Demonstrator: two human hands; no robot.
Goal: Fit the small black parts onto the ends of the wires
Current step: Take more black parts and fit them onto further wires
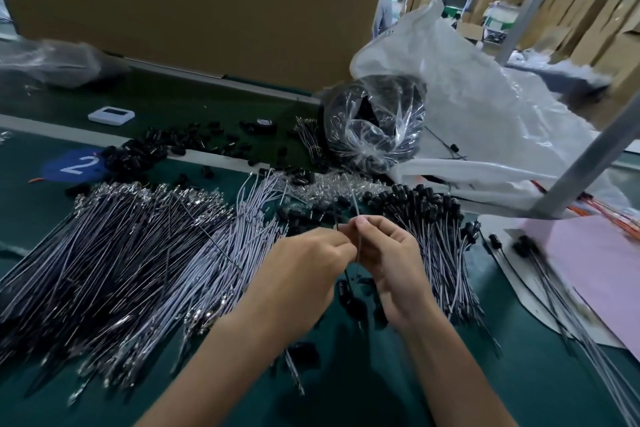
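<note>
Your left hand (311,263) and right hand (389,263) meet well on your side of the clear bag (375,128); fingers curled in on both, fingertips pinching one thin wire (354,204) that pokes up above them towards the bag; a dark strand hangs below the pinch with what looks like a small black part (346,289) on it, though blur hides whether another sits between your fingertips; the bare wires (121,253) fan out left of the bag and nearer you; the finished ones (436,218) lie just on your side of the bag; loose black parts (152,149) are scattered left of it on the green surface (398,385); now pinch close to the wire's tip so it can't buckle; line the part's hole up straight; push along the wire, not sideways; feel it seat before you let go
</note>
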